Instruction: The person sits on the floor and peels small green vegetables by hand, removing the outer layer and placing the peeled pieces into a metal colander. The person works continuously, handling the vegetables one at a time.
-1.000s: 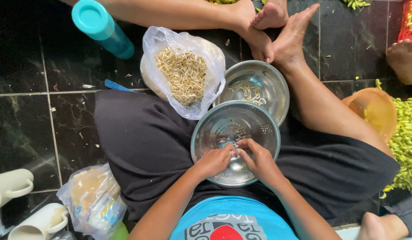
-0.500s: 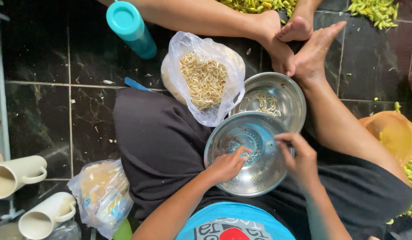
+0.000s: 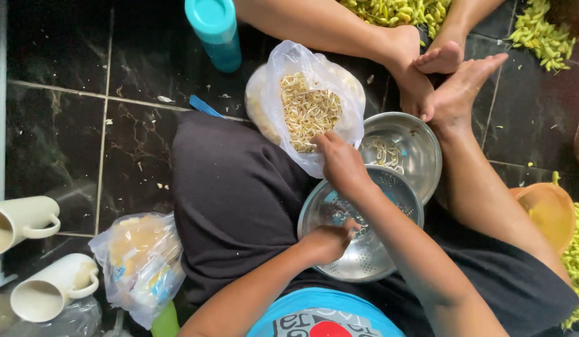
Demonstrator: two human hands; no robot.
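Head view: the right hand (image 3: 341,163) reaches to the open plastic bag of bean sprouts (image 3: 307,111), fingers curled at its edge; whether it pinches sprouts cannot be told. The left hand (image 3: 327,242) is loosely closed at the metal colander (image 3: 364,256) on the lap. The step looks like fetching sprouts; next calls for a small pinch.

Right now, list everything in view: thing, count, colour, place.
bag of sprouts: 1, clear, top centre
colander: 1, steel, on the lap
bowl: 1, steel, beyond the colander
tumbler: 1, teal, top
mugs: 2, cream, lying left
second bag: 1, clear, lower left
basin: 1, orange, right
pods: heaps, green, top and right
right hand: at the sprout bag
left hand: over the colander
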